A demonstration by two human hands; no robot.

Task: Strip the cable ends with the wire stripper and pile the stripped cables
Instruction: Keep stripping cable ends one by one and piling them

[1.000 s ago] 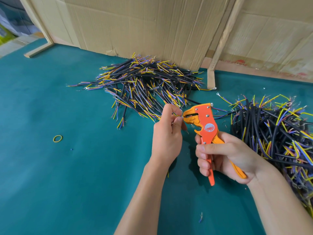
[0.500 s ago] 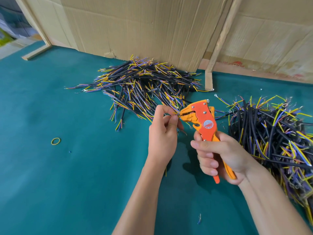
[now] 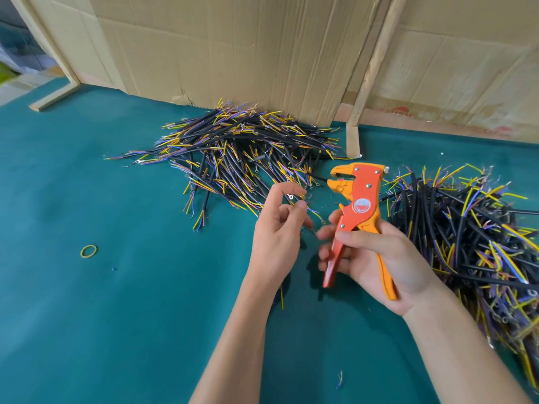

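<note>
Left hand now off wire stripper, fingers loosely apart | right hand wraps handles | strip judged done, piling next

Right cable heap cut by frame edge

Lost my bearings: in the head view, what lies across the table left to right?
Yellow rubber band → far cable pile → left hand → wire stripper in the right hand → right cable pile.
</note>
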